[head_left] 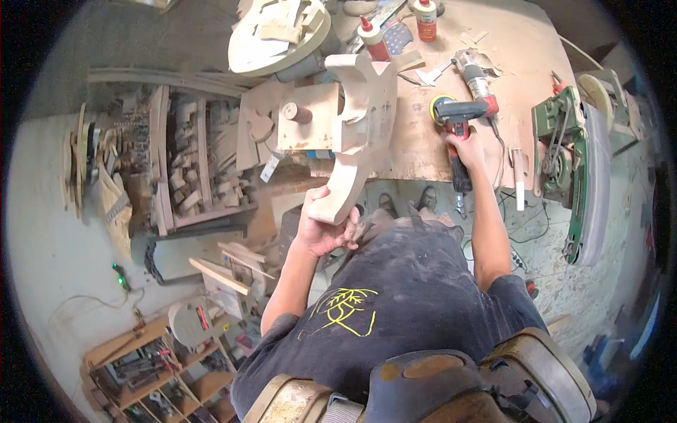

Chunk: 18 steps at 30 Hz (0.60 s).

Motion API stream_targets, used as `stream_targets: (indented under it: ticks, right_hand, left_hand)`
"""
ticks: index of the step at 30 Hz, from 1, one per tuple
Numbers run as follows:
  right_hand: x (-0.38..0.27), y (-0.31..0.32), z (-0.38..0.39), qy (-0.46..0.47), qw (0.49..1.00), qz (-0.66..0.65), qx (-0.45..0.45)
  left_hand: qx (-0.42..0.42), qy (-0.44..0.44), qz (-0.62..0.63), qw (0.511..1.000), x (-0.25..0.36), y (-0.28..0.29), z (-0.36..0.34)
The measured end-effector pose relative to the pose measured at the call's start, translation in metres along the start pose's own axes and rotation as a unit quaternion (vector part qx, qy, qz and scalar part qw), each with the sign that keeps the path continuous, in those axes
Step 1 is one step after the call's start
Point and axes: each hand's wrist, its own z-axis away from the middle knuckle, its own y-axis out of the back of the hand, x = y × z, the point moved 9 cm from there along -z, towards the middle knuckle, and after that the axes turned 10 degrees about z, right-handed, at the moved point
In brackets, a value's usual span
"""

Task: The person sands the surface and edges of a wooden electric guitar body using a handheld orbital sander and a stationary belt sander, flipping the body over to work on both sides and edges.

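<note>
My left hand (326,229) is closed round the lower end of a curved, pale wooden piece (347,180). The piece rises away from me past the front edge of the workbench, its far end forked. My right hand (465,149) grips a red and black power sander (460,173), its round, yellow-rimmed pad facing left at the far end. A silver and red power tool (478,83) lies just beyond the sander, with a cord trailing from it. Left of the wooden piece is a wooden block with a round peg (296,113).
The brown-topped workbench (518,74) holds red-capped glue bottles (426,20) and scraps. A round board (247,53) with offcuts stands far left. At right is a green belt machine (557,141). Offcut shelves (201,204) and a tool rack (151,381) are at left.
</note>
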Motion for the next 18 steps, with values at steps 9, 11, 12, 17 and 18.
stream_targets:
  ticks: [9,11,12,17,18]
  right_hand:
    - [-0.042,-0.004,-0.038,0.027,0.999,-0.037,0.005]
    - [-0.038,-0.002,-0.05,0.025,0.999,-0.005,0.022]
    - [-0.034,0.0,-0.053,0.023,0.998,0.027,0.043]
    - [-0.012,-0.005,-0.078,0.024,0.997,0.053,0.042]
    - [0.006,-0.005,-0.081,0.019,0.998,0.05,0.043]
  left_hand:
    - [0.022,-0.013,-0.074,0.997,-0.016,0.027,0.019]
    - [0.016,-0.012,-0.073,0.997,-0.018,0.032,0.019]
    - [0.011,-0.01,-0.071,0.997,-0.019,0.032,0.019]
    - [0.021,-0.015,-0.059,0.998,-0.021,0.03,0.018]
    - [0.03,-0.01,-0.064,0.997,-0.022,0.028,0.016]
